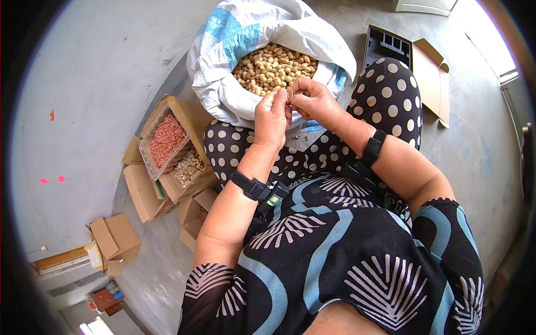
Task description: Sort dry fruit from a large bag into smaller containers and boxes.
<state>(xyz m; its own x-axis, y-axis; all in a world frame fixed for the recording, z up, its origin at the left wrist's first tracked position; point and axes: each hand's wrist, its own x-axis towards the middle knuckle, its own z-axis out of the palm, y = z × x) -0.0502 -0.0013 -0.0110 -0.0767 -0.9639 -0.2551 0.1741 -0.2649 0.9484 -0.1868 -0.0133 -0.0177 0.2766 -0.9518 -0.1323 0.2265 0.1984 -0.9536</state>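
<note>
My left hand [272, 117] and my right hand [312, 100] meet at the fingertips over the near rim of a white and blue woven sack [217, 96]. A small tan peanut [289, 96] is pinched between them, mostly hidden by the fingers. More brownish pieces show under the curled fingers of the right hand, too covered to make out. Unshelled peanuts [272, 67] fill the sack's rolled-down mouth. Below the hands, a few shell bits [298, 137] lie between my knees.
At left, an opened cardboard box [142, 192] holds a clear plastic container [144, 146] of pink shelled peanuts [166, 140] beside empty-looking shells [190, 165]. Another carton [184, 234] stands by my left elbow. A black tray box [389, 48] and flattened cardboard [435, 83] lie beyond my right knee.
</note>
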